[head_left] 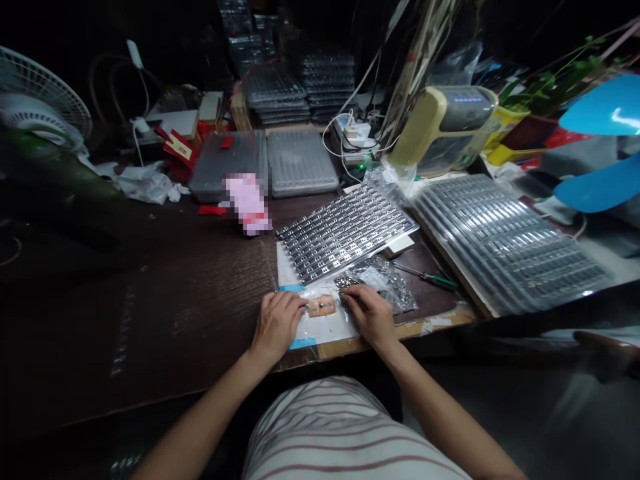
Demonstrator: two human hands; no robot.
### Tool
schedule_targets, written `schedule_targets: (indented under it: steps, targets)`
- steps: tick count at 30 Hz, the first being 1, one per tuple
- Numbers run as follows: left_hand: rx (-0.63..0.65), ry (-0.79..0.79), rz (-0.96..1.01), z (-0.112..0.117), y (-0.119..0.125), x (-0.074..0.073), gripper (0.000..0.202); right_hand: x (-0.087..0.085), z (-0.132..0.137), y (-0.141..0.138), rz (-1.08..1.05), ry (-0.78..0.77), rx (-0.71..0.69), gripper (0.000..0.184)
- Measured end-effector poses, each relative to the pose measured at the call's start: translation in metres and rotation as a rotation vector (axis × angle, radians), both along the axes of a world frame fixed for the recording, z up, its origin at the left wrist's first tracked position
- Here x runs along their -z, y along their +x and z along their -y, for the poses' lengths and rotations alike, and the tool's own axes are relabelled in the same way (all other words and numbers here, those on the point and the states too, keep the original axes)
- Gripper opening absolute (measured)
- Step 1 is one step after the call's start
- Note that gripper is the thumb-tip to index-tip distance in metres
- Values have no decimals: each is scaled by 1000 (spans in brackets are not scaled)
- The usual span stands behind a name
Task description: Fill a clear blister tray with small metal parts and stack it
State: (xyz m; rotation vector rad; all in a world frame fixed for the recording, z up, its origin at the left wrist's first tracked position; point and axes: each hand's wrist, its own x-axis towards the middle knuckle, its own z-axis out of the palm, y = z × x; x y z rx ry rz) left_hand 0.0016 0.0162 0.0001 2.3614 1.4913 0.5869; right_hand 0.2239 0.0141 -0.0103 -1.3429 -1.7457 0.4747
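A small tan block [321,307] with metal bits on it lies on a white sheet [320,327] at the table's front edge. My left hand [276,323] rests curled at the block's left end, fingertips touching it. My right hand [369,312] is curled at its right, fingers pinched over a heap of small metal parts [385,283] in clear plastic; what they hold is hidden. Just behind lies a tilted tray [345,230] filled with rows of small metal parts.
A stack of clear trays [505,240] sits at the right, with a green-handled screwdriver [430,277] beside it. Grey lidded boxes [265,163], a beige machine [445,127], a power strip [357,133] and a white fan [40,100] stand further back. The dark table [165,307] spreads left.
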Motion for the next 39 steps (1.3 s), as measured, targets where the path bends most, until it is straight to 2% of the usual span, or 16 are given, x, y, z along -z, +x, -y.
schedule_targets:
  steps: [4,8,11,17,28,35,39]
  targets:
    - [-50,-1,48,1,4,5,15,5,-2,5,-9,9,2,13]
    - [-50,-115,269,-2,14,4,16,7,-3,5,-19,13,-20,11]
    - [-52,-119,360,-1,24,6,14,8,-3,6,-12,20,-32,10]
    - [-11,16,310,1,30,16,15,10,-3,7,16,22,-38,11]
    - [26,74,216,-2,32,14,12,11,-1,4,65,73,-63,10]
    - [-95,69,466,-4,29,11,11,7,-2,-22,259,29,-79,11]
    - [-105,61,498,-5,28,13,11,6,-2,-31,362,28,-104,15]
